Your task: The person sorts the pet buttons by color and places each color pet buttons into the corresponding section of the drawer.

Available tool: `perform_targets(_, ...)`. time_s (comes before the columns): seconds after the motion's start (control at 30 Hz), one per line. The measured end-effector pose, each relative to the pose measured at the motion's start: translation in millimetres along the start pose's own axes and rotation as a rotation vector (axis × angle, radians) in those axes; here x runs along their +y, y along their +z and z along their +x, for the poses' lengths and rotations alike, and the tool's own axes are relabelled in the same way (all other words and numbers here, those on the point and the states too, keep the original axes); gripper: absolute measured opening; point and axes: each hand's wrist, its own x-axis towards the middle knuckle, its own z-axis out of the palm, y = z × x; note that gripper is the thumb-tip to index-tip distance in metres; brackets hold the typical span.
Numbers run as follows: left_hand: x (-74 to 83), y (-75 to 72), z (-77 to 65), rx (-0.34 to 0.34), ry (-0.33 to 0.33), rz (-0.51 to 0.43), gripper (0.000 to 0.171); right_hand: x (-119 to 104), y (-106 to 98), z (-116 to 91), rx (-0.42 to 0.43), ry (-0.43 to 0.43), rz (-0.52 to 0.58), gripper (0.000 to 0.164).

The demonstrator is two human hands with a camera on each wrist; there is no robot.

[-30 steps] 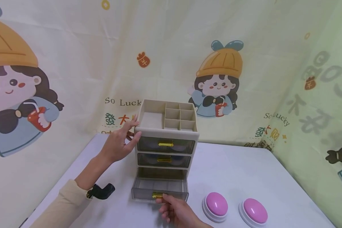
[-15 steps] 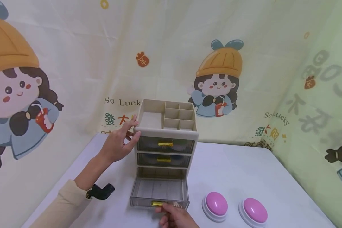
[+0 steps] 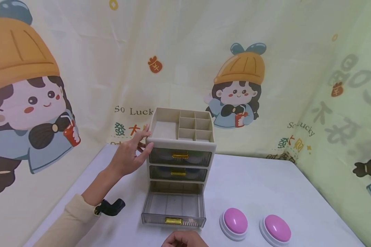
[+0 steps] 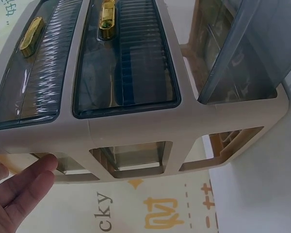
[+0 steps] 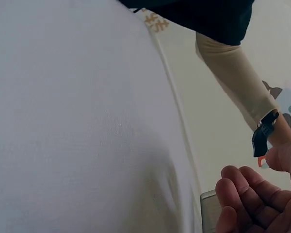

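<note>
The organizer (image 3: 182,145) stands on the table (image 3: 250,185) with its bottom drawer (image 3: 154,219) drawn out, a pull that looks finished; any opening left would concern the closed top drawer (image 3: 160,157) and middle drawer (image 3: 160,173). The left hand's (image 3: 128,156) grip is unclenched, fingers resting against the organizer's upper left side, while the right hand's (image 3: 184,239) is released, apart from the gold handle (image 3: 173,221).

We saw curtained booth, home or studio unclear: cartoon-printed cloth (image 3: 188,31) across upper frame, white table (image 3: 250,185) filling lower right.
</note>
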Motion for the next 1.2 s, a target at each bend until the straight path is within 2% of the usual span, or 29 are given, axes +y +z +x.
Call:
perform_targets(0.03, 0.0, 0.2, 0.1, 0.002, 0.002, 0.000, 0.045, -0.3, -0.8, 0.0, -0.005, -0.042, -0.051, 0.029)
perform_targets(0.1, 0.7, -0.1, 0.0, 0.003, 0.001, 0.000, 0.044, -1.7, -2.5, 0.0, -0.017, -0.072, -0.117, 0.026)
perform_targets(0.27, 1.5, 0.0, -0.4, -0.001, -0.010, 0.001, 0.045, -6.7, -8.7, -2.7, -0.040, -0.056, -0.226, 0.022)
perform_targets(0.37, 1.2, 0.8, -0.9, -0.004, -0.012, 0.002, 0.045, -8.1, -14.1, -6.3, -0.003, -0.077, -0.293, 0.020)
perform_targets(0.53, -0.5, 2.2, -2.0, -0.001, -0.006, 0.004, 0.043, -7.5, -27.1, -16.5, 0.082, -0.083, -0.333, 0.020)
perform_targets(0.77, -1.8, 3.9, -2.6, 0.003, 0.002, 0.014, 0.045, -5.3, -51.3, -37.2, 0.196, 0.076, -0.320, 0.025)
perform_targets(0.9, -2.5, 4.4, -2.0, 0.005, 0.008, 0.013, 0.046, -1.2, -62.9, -49.4, 0.273, 0.094, -0.367, 0.024)
perform_targets(1.03, -3.3, 4.5, -1.1, 0.001, 0.005, 0.006, 0.046, 3.1, -70.7, -58.2, 0.333, 0.177, -0.364, 0.025)
perform_targets(1.2, -4.2, 5.8, -0.9, -0.004, -0.013, -0.004, 0.046, 8.9, -74.7, -64.0, 0.360, 0.258, -0.344, 0.026)
